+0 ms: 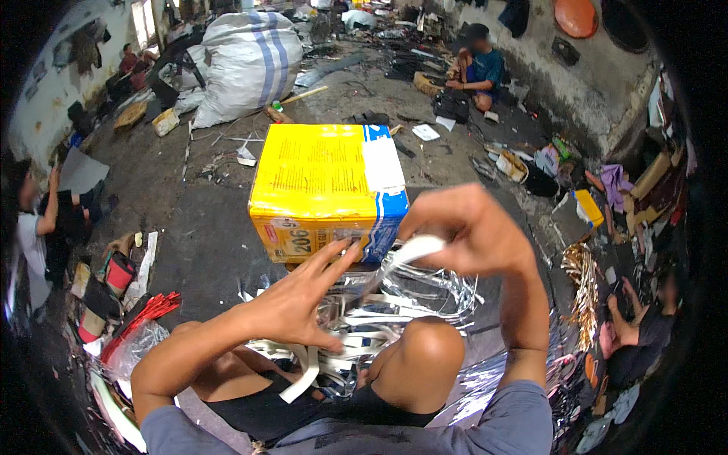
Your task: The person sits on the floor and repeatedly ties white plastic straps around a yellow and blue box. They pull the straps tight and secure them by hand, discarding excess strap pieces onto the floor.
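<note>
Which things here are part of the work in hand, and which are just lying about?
In hand: white strip pinched by the right hand; left hand open over the strip pile.

Lying about: yellow box, big sack, red bundle.

The right hand (474,231) hides one end of the white strip (413,249). The knee (425,356) covers part of the foil pile (409,296). The yellow box (326,189) hides the floor behind it; its lower edge sits behind fingers.
</note>
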Demonstrator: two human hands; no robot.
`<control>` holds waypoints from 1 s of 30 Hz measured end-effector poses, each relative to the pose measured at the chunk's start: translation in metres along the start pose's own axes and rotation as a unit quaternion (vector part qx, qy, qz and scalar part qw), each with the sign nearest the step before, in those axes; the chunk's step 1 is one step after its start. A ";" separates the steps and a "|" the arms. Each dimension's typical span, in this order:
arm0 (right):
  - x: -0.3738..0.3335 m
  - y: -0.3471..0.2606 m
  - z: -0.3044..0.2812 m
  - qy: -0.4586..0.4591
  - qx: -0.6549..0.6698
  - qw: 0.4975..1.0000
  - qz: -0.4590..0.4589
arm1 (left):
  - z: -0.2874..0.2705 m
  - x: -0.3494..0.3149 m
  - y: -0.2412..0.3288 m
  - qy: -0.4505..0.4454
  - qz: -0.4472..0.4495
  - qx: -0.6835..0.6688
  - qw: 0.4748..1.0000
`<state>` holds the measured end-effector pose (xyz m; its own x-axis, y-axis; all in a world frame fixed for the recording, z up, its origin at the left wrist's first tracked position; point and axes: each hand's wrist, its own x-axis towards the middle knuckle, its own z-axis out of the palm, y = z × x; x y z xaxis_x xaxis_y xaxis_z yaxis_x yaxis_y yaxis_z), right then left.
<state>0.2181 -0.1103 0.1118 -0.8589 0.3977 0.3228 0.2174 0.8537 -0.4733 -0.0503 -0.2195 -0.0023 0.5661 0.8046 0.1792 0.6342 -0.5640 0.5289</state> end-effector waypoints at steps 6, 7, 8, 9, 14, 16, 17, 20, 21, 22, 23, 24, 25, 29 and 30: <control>0.034 -0.022 0.018 -0.087 0.011 0.994 -0.066 | 0.001 0.022 0.008 -0.050 -0.042 -0.662 0.746; 0.034 -0.017 0.006 -0.088 0.009 0.996 -0.015 | 0.003 0.020 0.003 -0.054 -0.059 -0.651 0.755; 0.031 -0.010 -0.008 -0.091 0.005 0.995 0.038 | 0.004 0.012 -0.001 -0.036 -0.100 -0.659 0.744; 0.031 0.000 -0.022 -0.102 -0.034 0.991 0.082 | 0.003 0.004 -0.007 -0.028 -0.142 -0.650 0.746; 0.022 0.059 -0.044 -0.045 0.096 0.984 0.144 | -0.038 -0.043 -0.059 0.028 -0.257 -0.466 0.846; 0.024 0.079 -0.045 -0.048 0.102 0.977 0.183 | -0.070 -0.065 -0.084 0.069 -0.291 -0.384 0.873; 0.026 0.088 -0.044 -0.054 0.107 0.972 0.202 | -0.086 -0.071 -0.097 0.106 -0.308 -0.359 0.874; 0.041 0.116 -0.030 -0.080 0.133 0.960 0.233 | -0.135 -0.079 -0.144 0.165 -0.330 -0.283 0.886; 0.048 0.126 -0.024 -0.085 0.151 0.956 0.238 | -0.149 -0.076 -0.161 0.160 -0.332 -0.235 0.899; 0.054 0.134 -0.017 -0.094 0.178 0.952 0.230 | -0.160 -0.072 -0.176 0.149 -0.339 -0.179 0.912; 0.059 0.141 -0.010 -0.082 0.195 0.948 0.239 | -0.174 -0.065 -0.188 0.122 -0.389 -0.108 0.907; 0.064 0.148 -0.005 -0.068 0.171 0.952 0.245 | -0.182 -0.057 -0.194 0.090 -0.435 -0.031 0.895; 0.068 0.153 -0.001 -0.058 0.156 0.956 0.243 | -0.175 -0.049 -0.195 0.140 -0.395 0.200 0.885; 0.079 0.160 0.028 0.049 -0.006 0.975 0.215 | -0.124 0.050 -0.162 0.360 -0.221 0.343 0.839; 0.080 0.159 0.034 0.087 -0.053 0.973 0.207 | -0.108 0.083 -0.151 0.391 -0.103 0.261 0.877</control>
<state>0.1682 0.0454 0.0341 -0.5972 0.7586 0.2604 0.5832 0.6336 -0.5083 -0.1561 -0.0480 0.0227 0.0059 0.6664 0.7456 0.9505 -0.2353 0.2028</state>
